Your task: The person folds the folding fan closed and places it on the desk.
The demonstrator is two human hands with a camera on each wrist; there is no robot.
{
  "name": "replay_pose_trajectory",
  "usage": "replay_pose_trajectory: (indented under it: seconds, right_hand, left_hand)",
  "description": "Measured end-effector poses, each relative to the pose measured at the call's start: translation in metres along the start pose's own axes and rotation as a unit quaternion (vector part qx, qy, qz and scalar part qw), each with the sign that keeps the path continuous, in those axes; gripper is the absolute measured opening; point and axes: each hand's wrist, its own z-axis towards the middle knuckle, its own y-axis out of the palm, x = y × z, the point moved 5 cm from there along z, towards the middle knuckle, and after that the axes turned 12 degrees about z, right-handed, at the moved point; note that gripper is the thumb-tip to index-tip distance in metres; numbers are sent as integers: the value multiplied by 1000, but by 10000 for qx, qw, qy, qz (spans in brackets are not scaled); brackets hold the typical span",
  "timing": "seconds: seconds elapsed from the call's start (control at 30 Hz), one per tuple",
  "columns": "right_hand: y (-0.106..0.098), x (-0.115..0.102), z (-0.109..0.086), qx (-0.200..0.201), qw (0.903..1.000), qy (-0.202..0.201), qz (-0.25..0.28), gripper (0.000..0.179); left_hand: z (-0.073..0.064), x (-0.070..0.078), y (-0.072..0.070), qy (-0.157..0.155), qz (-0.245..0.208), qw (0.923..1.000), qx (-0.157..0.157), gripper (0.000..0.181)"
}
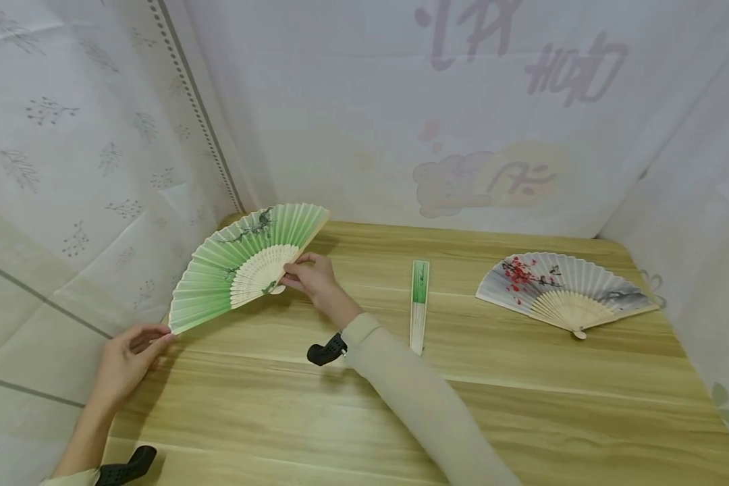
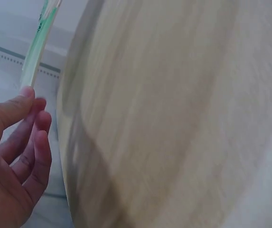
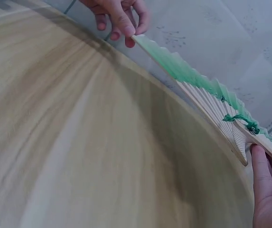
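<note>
A green folding fan (image 1: 219,263) with a dark branch print is spread wide above the table's far left corner. My left hand (image 1: 127,361) pinches the outer tip of its left edge between thumb and fingers, as the left wrist view also shows at the hand (image 2: 17,142). Near the pivot, my right hand (image 1: 316,280) grips the other outer rib. In the right wrist view a green cord (image 3: 242,118) hangs at the fan's base, close to the right fingers (image 3: 264,175).
A folded green fan (image 1: 419,304) lies upright in the middle of the wooden table (image 1: 352,418). To the right rests a spread grey fan (image 1: 574,290) with red blossoms. Patterned cloth walls (image 1: 85,135) stand along the left, back and right edges.
</note>
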Motion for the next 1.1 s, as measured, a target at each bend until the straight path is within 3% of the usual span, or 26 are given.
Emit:
replay_pose_trajectory:
  seconds: [0.3,0.57,0.8,1.1]
  right_hand:
    - [-20,-33,-8,-131,9997,-79,-168,13]
    - [-45,-61,-24,-224,9993,-184,-228,12]
    - [-66,-83,-39,-353,9985,-349,-241,8]
    - [-105,-102,-51,-229,9981,-551,-138,10]
  left_hand:
    - [20,23,17,129,-231,9996,53,15]
    - [37,43,39,155,-423,9987,-230,20]
    - [55,64,51,316,-330,9985,-305,21]
    - [78,91,74,820,-652,9939,-339,16]
